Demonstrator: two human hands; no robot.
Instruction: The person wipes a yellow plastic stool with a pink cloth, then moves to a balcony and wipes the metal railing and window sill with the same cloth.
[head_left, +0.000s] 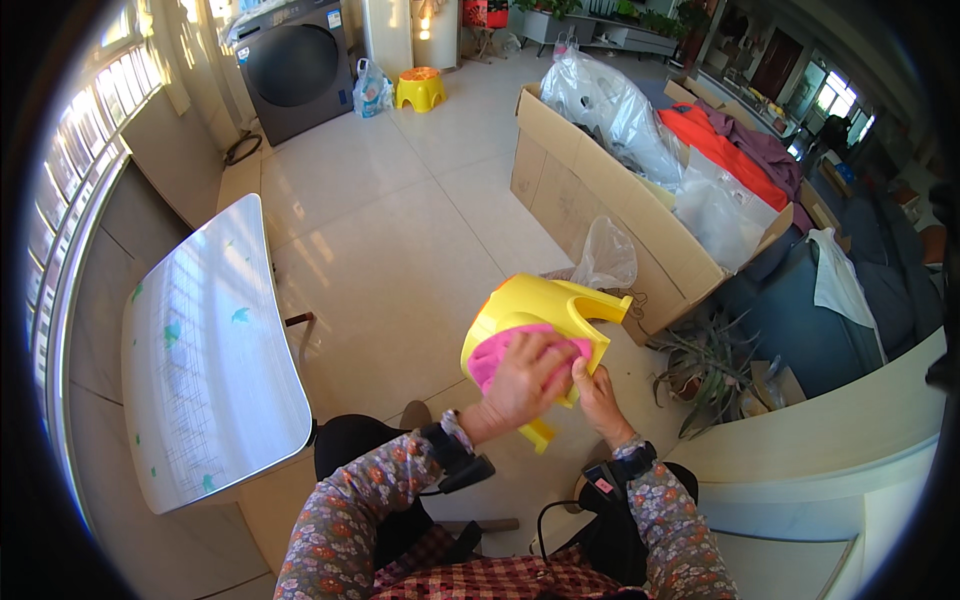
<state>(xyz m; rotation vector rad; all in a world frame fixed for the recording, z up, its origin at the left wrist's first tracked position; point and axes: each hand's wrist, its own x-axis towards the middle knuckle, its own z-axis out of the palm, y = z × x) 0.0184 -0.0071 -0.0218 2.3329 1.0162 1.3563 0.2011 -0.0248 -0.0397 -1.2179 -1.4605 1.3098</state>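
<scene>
A yellow plastic stool (517, 300) is held tilted on its side above the floor, its legs pointing right and down. My left hand (519, 386) presses a pink cloth (491, 352) against the stool's outer side, fingers spread over the fabric. The rim between two of the legs is gripped by my right hand (602, 405), thumb on the near face. Its other fingers are mostly hidden behind the plastic. An orange edge of the seat shows at the stool's upper left.
To the left stands a small white table (217, 352) with green leaf prints. A large cardboard box (600, 195) holding bagged items and clothes is at right, near a potted plant (709, 367). Farther off are a washing machine (296, 71) and another yellow stool (420, 91).
</scene>
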